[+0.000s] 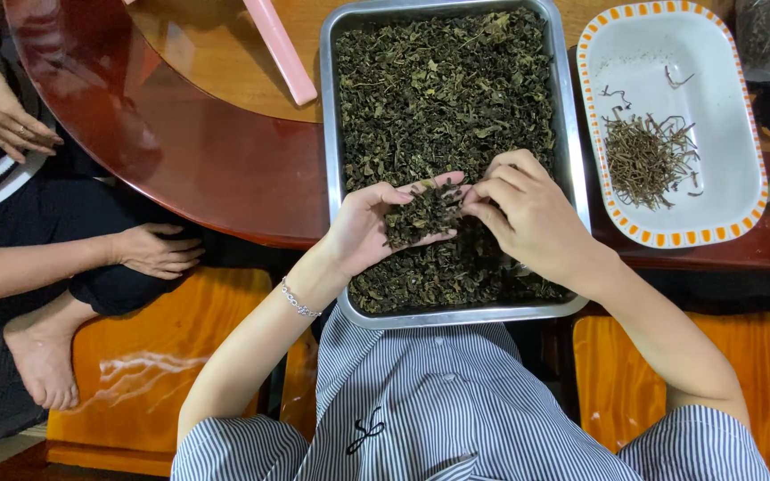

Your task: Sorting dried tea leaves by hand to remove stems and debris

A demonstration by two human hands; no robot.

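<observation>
While the left hand (369, 227) cups dried leaves (422, 214) and right hand (528, 214) pinches them, tray (330, 134) overhangs red-brown table (198, 160); dish (724, 178) at 3 o'clock, stools (149, 365) below.

- A single head-worn camera looks almost straight down from above the person's chest.
- It faces forward across the round wooden worktop (225, 169), whose far side lies at the top edge.
- It sits close: the metal tray (572, 134) fills the centre, with the wearer's striped shirt (438, 401) along the bottom.
- A seated neighbour (64, 249) enters at the left edge.
</observation>
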